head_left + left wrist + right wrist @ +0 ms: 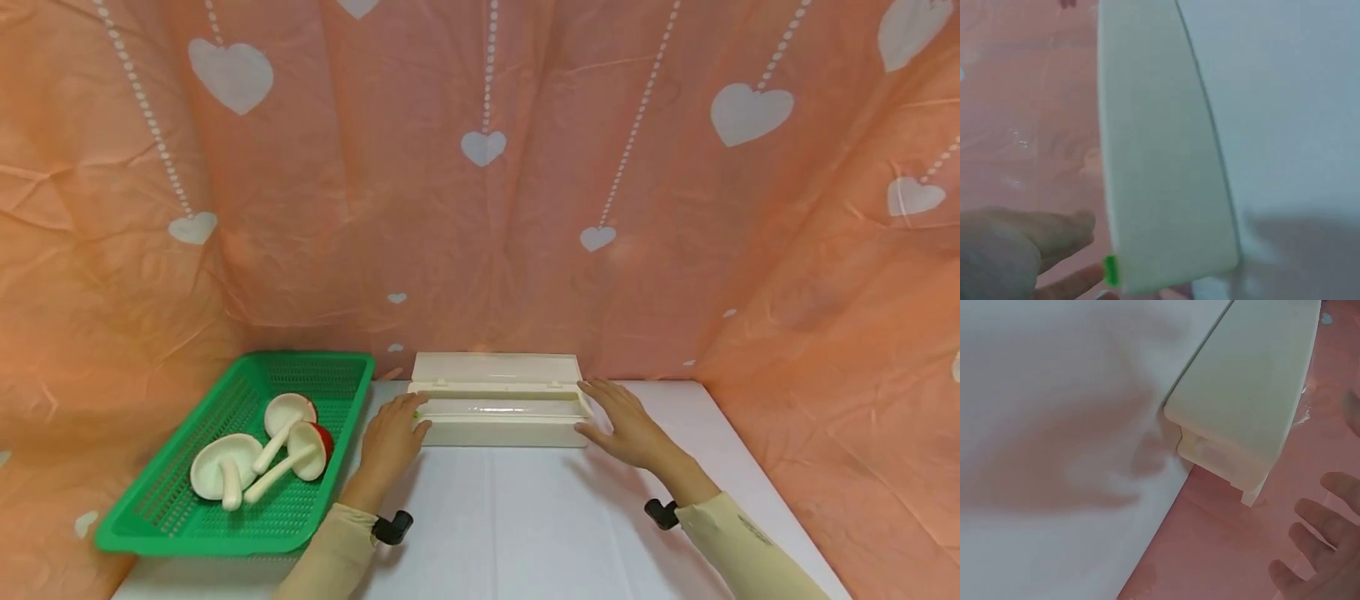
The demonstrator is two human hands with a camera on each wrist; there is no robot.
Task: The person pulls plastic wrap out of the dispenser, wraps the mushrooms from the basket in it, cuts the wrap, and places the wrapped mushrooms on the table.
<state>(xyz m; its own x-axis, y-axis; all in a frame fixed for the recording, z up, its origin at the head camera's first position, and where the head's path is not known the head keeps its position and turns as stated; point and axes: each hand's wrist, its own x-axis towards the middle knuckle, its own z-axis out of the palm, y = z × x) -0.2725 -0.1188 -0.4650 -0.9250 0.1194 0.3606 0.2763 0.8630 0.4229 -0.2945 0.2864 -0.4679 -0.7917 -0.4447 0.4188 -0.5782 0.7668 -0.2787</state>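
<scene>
A white cling film dispenser [502,432] lies lengthwise at the back of the table, its lid [495,367] raised toward the backdrop. Inside is a roll of clear film [502,407]. My left hand [392,437] is at the dispenser's left end, fingers fairly straight; in the left wrist view a finger lies close to a small green piece [1111,270] on that end, and whether it touches is unclear. By the right end, my right hand [626,423] has its fingers spread. The right wrist view shows those fingers [1319,519] apart from the dispenser, with nothing held.
On the left stands a green plastic basket [202,546] holding several white ladle-like pieces [225,467], some with red outsides. A white cloth [517,525] covers the table. Pink backdrop sheets [480,275] with hearts enclose the back and both sides.
</scene>
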